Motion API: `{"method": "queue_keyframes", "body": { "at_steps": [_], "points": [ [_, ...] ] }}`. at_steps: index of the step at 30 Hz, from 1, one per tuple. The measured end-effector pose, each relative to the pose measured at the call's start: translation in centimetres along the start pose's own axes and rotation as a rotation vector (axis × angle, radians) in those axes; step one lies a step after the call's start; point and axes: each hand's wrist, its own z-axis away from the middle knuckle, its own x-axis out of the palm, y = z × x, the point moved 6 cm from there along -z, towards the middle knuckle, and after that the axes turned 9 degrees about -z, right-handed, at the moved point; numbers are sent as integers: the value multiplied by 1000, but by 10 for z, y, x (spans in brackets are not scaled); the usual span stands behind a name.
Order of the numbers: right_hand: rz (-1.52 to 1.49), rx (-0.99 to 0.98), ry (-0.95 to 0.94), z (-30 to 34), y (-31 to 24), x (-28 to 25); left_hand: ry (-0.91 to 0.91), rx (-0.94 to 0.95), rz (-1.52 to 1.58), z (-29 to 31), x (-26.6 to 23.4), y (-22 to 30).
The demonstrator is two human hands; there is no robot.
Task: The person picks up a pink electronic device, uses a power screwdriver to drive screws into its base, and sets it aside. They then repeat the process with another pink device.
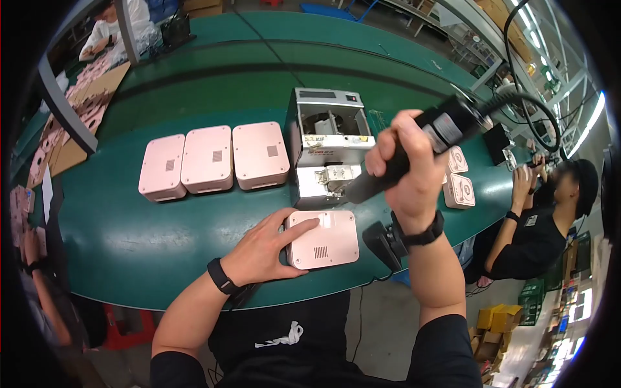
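Observation:
My left hand (265,249) grips the left end of a pale pink box-shaped housing (339,240), its forefinger lying on the top near a small whitish patch and its thumb along the near side. The housing lies flat on the green table, with a slotted grille and corner screw holes facing up. My right hand (414,168) is wrapped round a black electric screwdriver (396,161), tilted down to the left. The driver's lower end is beside the front of a metal screw feeder (323,184); its bit is hard to make out.
Three pink housings (207,158) stand in a row left of the feeder. Smaller pink boxes (460,191) sit at the right. The screwdriver's cable (533,97) runs to the upper right. A co-worker (543,220) sits at the right; cardboard with pink parts (77,116) lies far left.

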Motion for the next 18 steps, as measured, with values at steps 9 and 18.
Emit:
{"method": "queue_keyframes", "body": {
  "at_steps": [9,18],
  "points": [
    [-17,-11,-64,21,10,6,19,21,-2,-1,-3,0],
    [-26,-10,-11,26,25,-1,25,31,26,-3,0,-2]
  ]
}}
